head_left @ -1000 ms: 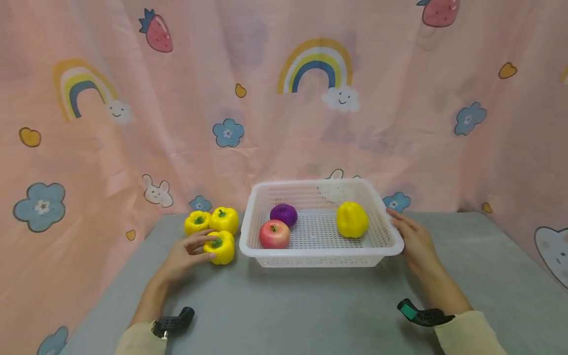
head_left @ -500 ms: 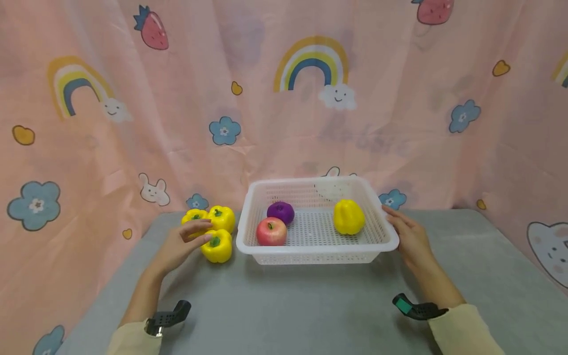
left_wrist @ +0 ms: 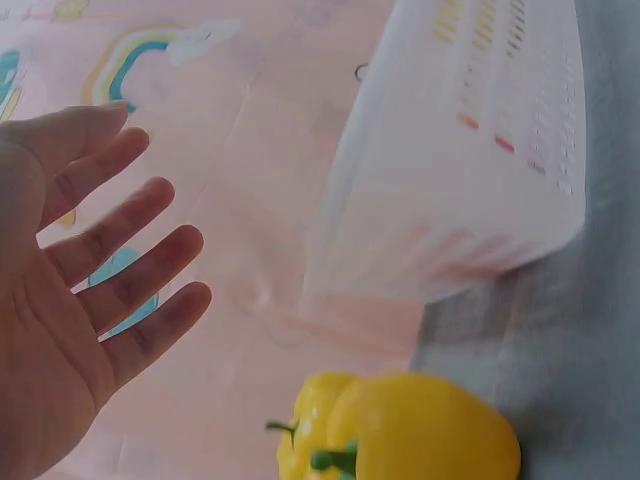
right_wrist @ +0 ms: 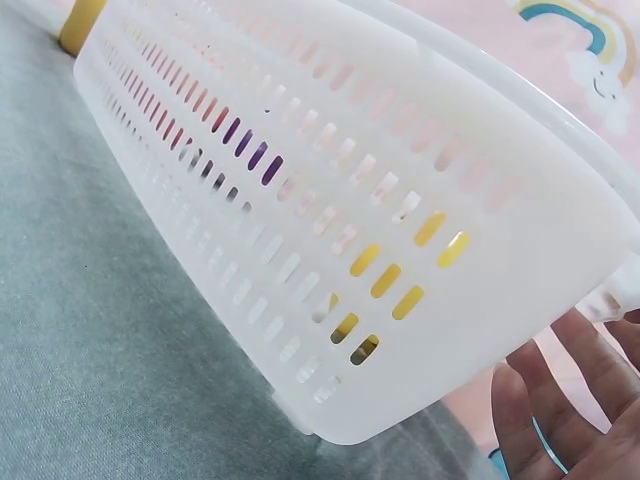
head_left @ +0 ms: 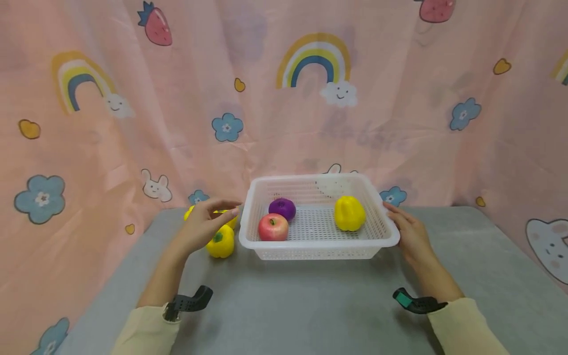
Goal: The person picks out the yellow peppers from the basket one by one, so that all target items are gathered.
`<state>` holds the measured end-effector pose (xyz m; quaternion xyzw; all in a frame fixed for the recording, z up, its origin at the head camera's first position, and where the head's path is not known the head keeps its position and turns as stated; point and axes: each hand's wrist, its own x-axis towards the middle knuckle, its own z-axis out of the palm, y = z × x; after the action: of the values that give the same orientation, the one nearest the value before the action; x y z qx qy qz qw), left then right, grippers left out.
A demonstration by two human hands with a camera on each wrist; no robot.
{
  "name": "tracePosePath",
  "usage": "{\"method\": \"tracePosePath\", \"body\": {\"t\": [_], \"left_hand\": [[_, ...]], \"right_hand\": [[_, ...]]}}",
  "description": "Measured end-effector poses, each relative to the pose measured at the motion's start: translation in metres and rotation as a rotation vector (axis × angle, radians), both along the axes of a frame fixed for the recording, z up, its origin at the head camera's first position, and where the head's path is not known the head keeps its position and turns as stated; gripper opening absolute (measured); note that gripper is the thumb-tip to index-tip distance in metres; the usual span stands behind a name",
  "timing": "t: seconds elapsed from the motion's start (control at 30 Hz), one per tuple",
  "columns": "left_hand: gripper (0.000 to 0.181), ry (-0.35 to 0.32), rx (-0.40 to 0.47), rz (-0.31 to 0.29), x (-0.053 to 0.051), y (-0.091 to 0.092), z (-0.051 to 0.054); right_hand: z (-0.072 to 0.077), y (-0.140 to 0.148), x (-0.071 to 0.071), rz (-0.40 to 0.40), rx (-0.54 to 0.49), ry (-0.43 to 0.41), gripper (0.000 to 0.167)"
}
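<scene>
My left hand [head_left: 205,226] hovers above several yellow bell peppers left of the basket, holding nothing. Its fingers [left_wrist: 150,235] are spread and extended in the left wrist view. The front bell pepper [head_left: 221,242] shows clearly; those behind are partly hidden by the hand. A white plastic basket [head_left: 310,243] stands at mid-table. Inside it are a red apple [head_left: 273,227], a round purple fruit or vegetable [head_left: 282,209] and a yellow bell pepper [head_left: 350,213]. My right hand [head_left: 413,236] touches the basket's right end, fingers [right_wrist: 595,365] fairly straight beside the rim.
The grey tabletop [head_left: 301,305] runs in front of the basket and out to both sides. A pink patterned curtain [head_left: 284,133] hangs behind the table's far edge. Each wrist carries a dark strap-on device, such as the left wristband [head_left: 191,301].
My left hand has come off the front yellow bell pepper, lifted, and shifted right toward the basket's left rim. My right hand stays at the basket's right end; the basket contents look unchanged.
</scene>
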<state>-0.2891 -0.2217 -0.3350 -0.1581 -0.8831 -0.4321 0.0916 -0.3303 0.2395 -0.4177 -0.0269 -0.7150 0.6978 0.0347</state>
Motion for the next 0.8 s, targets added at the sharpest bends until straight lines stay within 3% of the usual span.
{"method": "tracePosePath", "body": {"t": [0.2,0.33,0.43,0.8], "left_hand": [[0.035,-0.019,-0.003,-0.055,-0.01,0.032,0.014],[0.032,0.005,-0.036,-0.082,-0.019,0.058,0.017],[0.031,0.05,-0.046,-0.134,-0.03,0.08,0.016],[0.029,0.044,-0.051,-0.241,-0.05,0.147,0.004]], "right_hand": [[0.001,0.0,0.0,-0.001,0.014,-0.006,0.06],[0.001,0.001,0.0,0.001,0.001,-0.009,0.061],[0.001,0.003,-0.001,0.016,-0.011,-0.019,0.061],[0.002,0.001,-0.001,0.016,-0.017,-0.048,0.06]]}}
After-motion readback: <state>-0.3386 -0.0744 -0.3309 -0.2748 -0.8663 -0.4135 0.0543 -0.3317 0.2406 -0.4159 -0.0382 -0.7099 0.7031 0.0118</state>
